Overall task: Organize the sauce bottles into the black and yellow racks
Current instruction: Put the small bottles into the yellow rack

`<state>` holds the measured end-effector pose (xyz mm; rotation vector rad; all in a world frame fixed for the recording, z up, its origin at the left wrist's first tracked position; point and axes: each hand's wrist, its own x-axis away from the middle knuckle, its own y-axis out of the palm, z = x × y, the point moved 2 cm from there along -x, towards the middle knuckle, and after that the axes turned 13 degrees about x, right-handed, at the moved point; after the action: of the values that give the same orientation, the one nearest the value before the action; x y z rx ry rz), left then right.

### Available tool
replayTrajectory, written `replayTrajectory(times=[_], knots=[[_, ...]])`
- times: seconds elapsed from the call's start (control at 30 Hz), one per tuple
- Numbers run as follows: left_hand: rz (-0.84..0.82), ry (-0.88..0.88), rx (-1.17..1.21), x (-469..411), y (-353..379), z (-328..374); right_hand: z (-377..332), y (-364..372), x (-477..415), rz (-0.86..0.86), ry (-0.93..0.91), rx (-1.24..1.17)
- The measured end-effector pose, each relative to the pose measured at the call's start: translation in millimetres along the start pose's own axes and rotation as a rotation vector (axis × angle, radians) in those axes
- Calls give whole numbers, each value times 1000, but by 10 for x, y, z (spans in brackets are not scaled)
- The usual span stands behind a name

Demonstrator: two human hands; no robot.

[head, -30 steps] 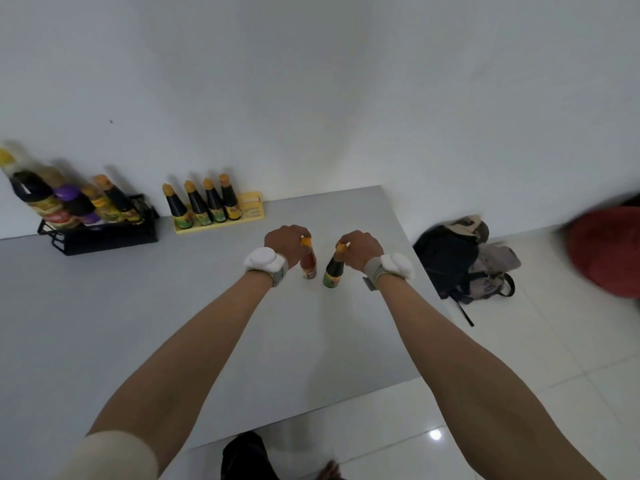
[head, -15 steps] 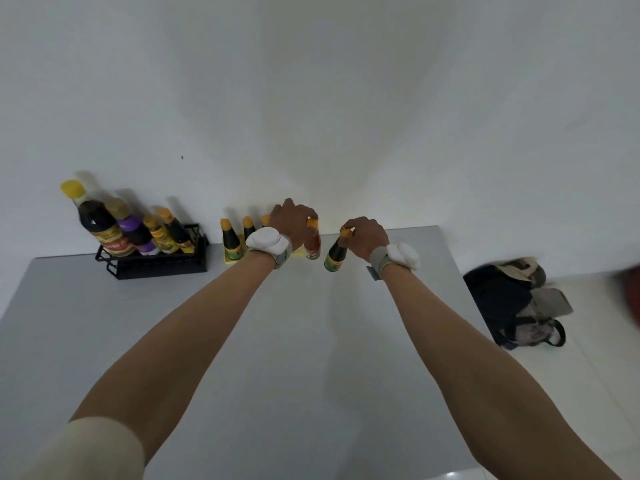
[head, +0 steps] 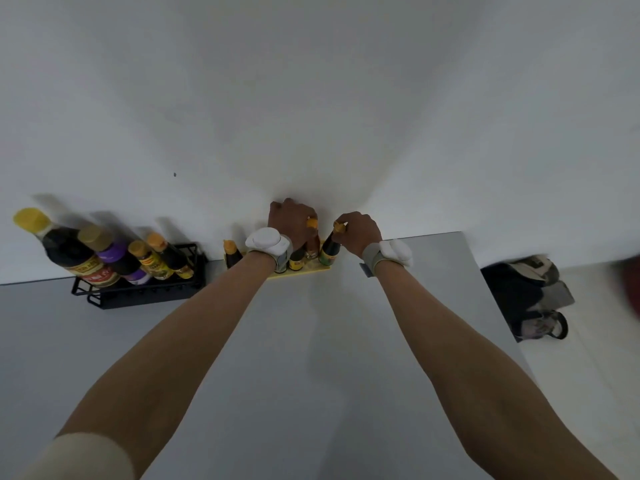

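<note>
Both hands are at the yellow rack (head: 304,273) against the wall at the far edge of the grey table (head: 311,358), each closed around the neck of a small bottle: the left hand (head: 289,220) grips a reddish-brown sauce bottle (head: 312,247) just under its orange cap, and the right hand (head: 358,232) grips a dark bottle with a green label (head: 329,252), also by the neck. Both bottles sit low over the right end of the rack, seemingly at or just into it (the contact with the rack floor is hidden, so I cannot tell whether they are seated). The risk I see is crowding: the slot space is tight, the left wrist hides several bottles already standing there, and a careless nudge while letting go could tip a neighbour such as the orange-capped bottle (head: 231,258) at the left end. The necks are slim and smooth, likely glass or hard plastic, so a grip so high gives little control if a base catches the rim of the rack. The black rack (head: 138,294) to the left is open wire, holding larger round-shouldered bottles with glossy paper labels; the yellow one looks like a shallow moulded plastic tray.
</note>
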<state>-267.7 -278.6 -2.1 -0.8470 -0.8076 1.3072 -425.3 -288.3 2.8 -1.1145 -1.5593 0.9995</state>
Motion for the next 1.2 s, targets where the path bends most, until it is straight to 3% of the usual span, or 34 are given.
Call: replayTrajectory(times=[0.4,0.7,0.9,1.07,1.2], knots=[[-135,-66,54,1,122,-108,-102,238,-221,-17,-4,15],[-98,-33,28,64,188,-156,-185,297,-236,-4,-49,52],[-108,-111,121,89,211,-279,-203,326,-245,-49,-51,39],[-215,-126,-29,114,140,-391,-205,316,-247,-72,-43,28],[-194,-123,-114,99,147,-393,-222,302,-246,-103,-53,40]])
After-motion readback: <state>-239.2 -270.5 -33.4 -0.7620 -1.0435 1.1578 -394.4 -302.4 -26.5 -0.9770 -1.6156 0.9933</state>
